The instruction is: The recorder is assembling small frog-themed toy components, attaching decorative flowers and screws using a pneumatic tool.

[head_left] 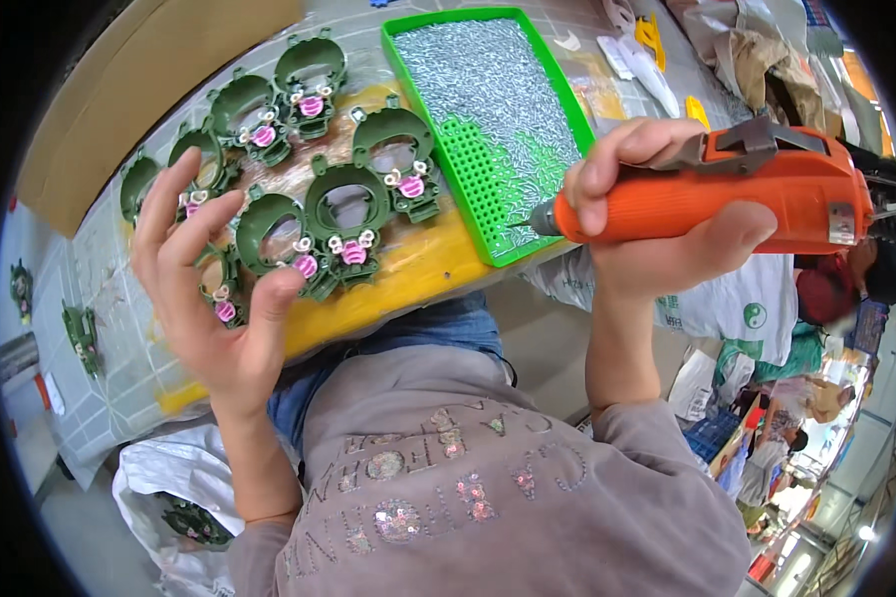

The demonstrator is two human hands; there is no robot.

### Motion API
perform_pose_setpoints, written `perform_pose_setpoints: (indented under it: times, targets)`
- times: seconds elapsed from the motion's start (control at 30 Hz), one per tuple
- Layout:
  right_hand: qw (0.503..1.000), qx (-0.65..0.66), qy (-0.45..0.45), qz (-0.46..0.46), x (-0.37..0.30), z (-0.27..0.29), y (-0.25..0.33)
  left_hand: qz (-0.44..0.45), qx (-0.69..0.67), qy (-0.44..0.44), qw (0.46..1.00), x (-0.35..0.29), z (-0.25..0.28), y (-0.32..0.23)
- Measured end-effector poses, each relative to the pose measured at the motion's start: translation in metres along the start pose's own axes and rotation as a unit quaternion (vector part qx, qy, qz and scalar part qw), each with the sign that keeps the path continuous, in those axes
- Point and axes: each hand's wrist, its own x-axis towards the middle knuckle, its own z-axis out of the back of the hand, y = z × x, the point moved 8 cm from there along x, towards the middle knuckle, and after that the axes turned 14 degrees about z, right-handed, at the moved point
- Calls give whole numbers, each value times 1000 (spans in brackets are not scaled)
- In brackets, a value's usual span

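An orange electric screwdriver (712, 204) is held in the right hand (642, 264), its grip closed around the ribbed body with the thumb laid along the near side; a dark metal clip (757, 141) is fixed on top, and a small pale label (842, 221) is borne near the rear end, its marking too small to be read. The dark nose (544, 219) of the tool is pointed leftward over the near end of a green perforated tray (465, 164); whether any screw is touched cannot be told. The far part of the tray is covered with silver screws (473, 70), which are thinned out toward the near end. By the left hand (209, 323) a wide grip is shown, fingers and thumb spread in front of green ring-shaped plastic parts (319, 206); contact with them cannot be made out. These parts are set out in rows left of the tray, partly over a yellow strip (418, 274) on the bench (134, 388), and are fitted with pink ribbed inserts (353, 253) and small white rings. Green printed characters and a round two-part emblem are carried by a white bag (687, 316) beyond the right forearm. Curved lines of sequined capital letters are worked across the grey-brown shirt (567, 527). A brown cardboard sheet (119, 109) is laid along the bench's far left edge.
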Motion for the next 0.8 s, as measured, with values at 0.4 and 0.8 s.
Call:
perform_pose_setpoints:
  times: [0.4,0.8]
  targets:
    - [994,-26,104,-33,-5,-9,-8,-44,55,56,996,-5,-30,-17]
    - [921,305,227,81,40,-26,7,-16,94,80,992,15,-26,-19]
